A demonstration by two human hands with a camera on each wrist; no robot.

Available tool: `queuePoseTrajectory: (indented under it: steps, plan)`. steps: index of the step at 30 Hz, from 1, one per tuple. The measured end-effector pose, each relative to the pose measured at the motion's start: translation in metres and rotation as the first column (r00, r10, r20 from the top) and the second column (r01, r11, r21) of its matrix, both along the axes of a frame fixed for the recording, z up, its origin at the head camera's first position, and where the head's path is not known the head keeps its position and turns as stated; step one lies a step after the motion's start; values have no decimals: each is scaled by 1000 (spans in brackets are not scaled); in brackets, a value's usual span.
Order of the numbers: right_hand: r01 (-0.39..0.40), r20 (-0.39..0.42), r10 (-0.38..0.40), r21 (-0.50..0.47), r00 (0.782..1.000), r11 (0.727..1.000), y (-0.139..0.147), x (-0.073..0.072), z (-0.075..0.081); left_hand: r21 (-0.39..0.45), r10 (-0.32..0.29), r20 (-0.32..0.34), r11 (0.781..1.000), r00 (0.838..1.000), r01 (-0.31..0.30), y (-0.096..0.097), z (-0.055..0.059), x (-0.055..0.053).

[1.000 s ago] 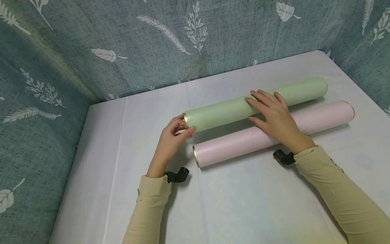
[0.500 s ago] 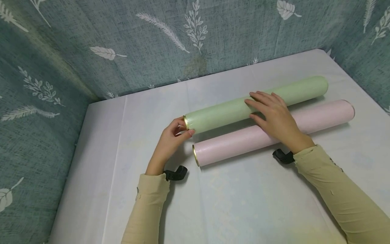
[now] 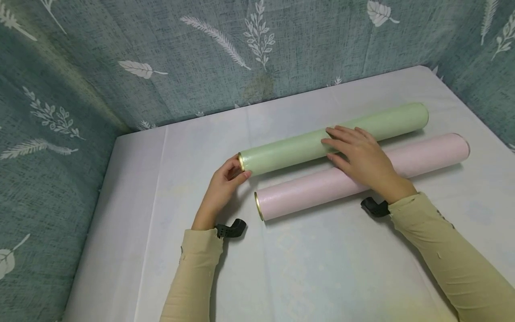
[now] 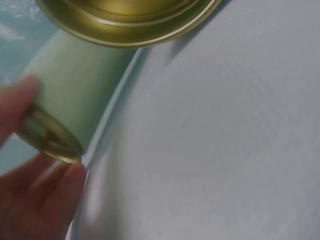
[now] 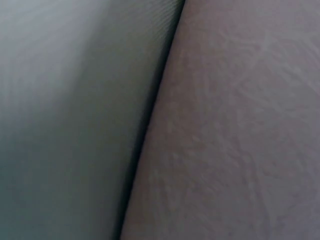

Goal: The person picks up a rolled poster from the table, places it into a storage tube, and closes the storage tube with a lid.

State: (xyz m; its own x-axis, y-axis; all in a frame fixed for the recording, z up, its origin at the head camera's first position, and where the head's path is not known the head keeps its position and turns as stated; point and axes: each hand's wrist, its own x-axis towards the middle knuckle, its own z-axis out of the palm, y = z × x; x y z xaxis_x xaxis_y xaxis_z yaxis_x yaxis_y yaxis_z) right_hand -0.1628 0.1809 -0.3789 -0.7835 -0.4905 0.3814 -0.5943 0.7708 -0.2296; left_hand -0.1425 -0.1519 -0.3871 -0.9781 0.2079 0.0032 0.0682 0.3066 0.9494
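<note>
A long pale green tube (image 3: 289, 152) with a gold rim lies slantwise across the table. At its left end my left hand (image 3: 220, 185) holds the rim, thumb on the near side and fingers around the end; the left wrist view shows these fingers (image 4: 65, 195) against the gold edge. Over the tube's middle, my right hand (image 3: 362, 158) rests with fairly straight fingers on top and the thumb by the near side. Closer to me lies a pink tube (image 3: 306, 197), partly covered by my right hand and wrist. Its surface (image 5: 235, 125) fills much of the right wrist view.
A white cloth covers the table (image 3: 322, 268). Teal fabric with white leaf prints (image 3: 193, 67) stands behind it and at both sides. The gold end of the pink tube (image 4: 135, 27) looms at the top of the left wrist view.
The green tube has shifted slightly left, its right end a little lower in the picture. Both hands have moved slightly with it. The pink tube stays in place.
</note>
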Motion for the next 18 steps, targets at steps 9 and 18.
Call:
queuePoseTrajectory:
  steps: [9, 18]
  plan:
    - [-18, 16, 18, 32, 1000, 999, -2, 1, 0, -58, 61, 1, 996, 998, -61, 1, 1, 0]
    - [-1, 39, 6, -118, 999, 993, 3, 2, -8, -96, 55, 10, 994, 998, -53, -9, -24, -10]
